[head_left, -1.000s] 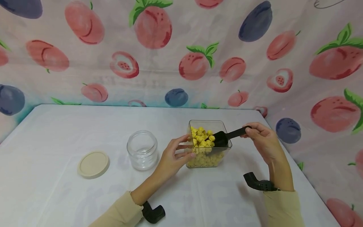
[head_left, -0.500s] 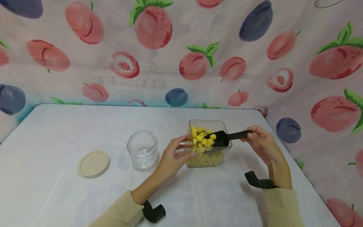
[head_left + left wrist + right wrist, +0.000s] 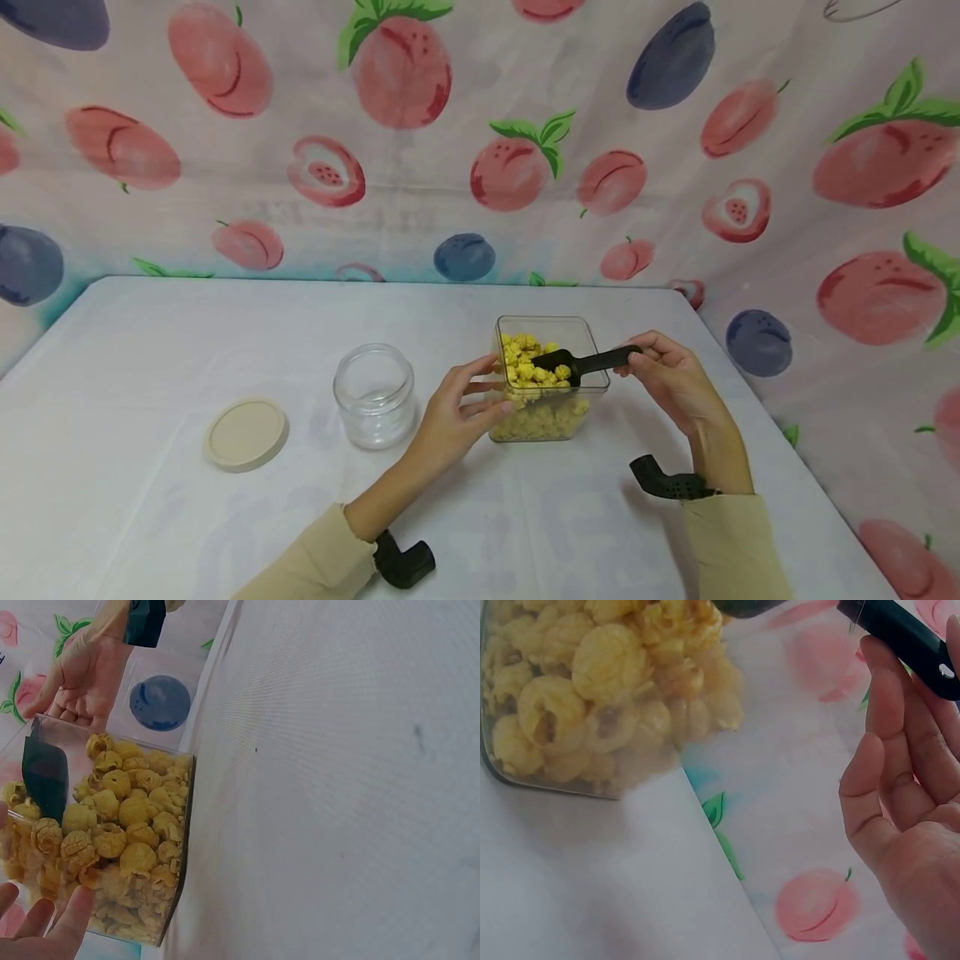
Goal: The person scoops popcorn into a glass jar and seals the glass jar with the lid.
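1. Fruit-printed cloth (image 3: 480, 125) hangs behind and beside your white surface (image 3: 187, 517), so the clear containers stand out well.
2. Your right hand (image 3: 671, 379) pinches the handle of the black scoop (image 3: 581, 363) between thumb and curled fingers; the scoop's bowl is dug into the yellow popcorn (image 3: 532, 375) inside the clear square tub (image 3: 550, 379), right of centre.
3. Your left hand (image 3: 457, 412) steadies the tub's near left wall, fingers loosely spread against the plastic; the left wrist view shows fingertips (image 3: 71, 919) at the tub's lower edge.
4. By my reading, you are at the loading step: the scoop sits low among the kernels and is not yet lifted clear.
5. An empty glass jar (image 3: 374, 396) stands open just left of your left hand, with its beige lid (image 3: 246, 433) lying flat further left, apart from it.
6. The next move calls for bringing the scoop up level so nothing rolls off, then carrying it across your left hand to the jar's narrow mouth and tipping slowly.
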`<state>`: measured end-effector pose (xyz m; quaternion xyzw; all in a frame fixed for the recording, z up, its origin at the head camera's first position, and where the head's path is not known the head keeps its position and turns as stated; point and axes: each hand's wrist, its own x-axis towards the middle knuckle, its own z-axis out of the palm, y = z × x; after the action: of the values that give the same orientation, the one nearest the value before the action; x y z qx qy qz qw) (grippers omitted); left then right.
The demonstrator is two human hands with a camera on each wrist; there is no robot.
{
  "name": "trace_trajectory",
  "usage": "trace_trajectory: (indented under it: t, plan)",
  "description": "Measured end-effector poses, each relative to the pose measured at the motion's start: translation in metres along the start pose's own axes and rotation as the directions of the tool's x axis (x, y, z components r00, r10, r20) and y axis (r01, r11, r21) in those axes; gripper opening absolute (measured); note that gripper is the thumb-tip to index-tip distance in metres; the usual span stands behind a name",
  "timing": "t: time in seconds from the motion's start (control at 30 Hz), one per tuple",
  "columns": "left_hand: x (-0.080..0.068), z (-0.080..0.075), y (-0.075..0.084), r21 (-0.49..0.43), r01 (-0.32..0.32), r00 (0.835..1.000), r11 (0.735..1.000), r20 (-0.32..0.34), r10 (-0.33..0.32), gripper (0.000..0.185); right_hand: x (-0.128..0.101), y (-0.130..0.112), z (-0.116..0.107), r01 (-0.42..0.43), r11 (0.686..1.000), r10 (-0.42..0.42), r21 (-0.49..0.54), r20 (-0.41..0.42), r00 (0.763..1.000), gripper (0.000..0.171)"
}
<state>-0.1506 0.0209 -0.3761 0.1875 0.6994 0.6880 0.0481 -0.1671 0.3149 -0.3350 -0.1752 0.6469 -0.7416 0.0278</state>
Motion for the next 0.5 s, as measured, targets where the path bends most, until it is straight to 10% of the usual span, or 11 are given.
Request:
trace_trajectory:
  t: [0.5]
  plan:
    - [-0.001,0.001,0.002,0.005,-0.001,1.0,1.0,-0.006,0.001,0.06,-0.005,-0.009,-0.003,-0.057,0.978,0.053,-0.202,-0.024,0.998,0.022]
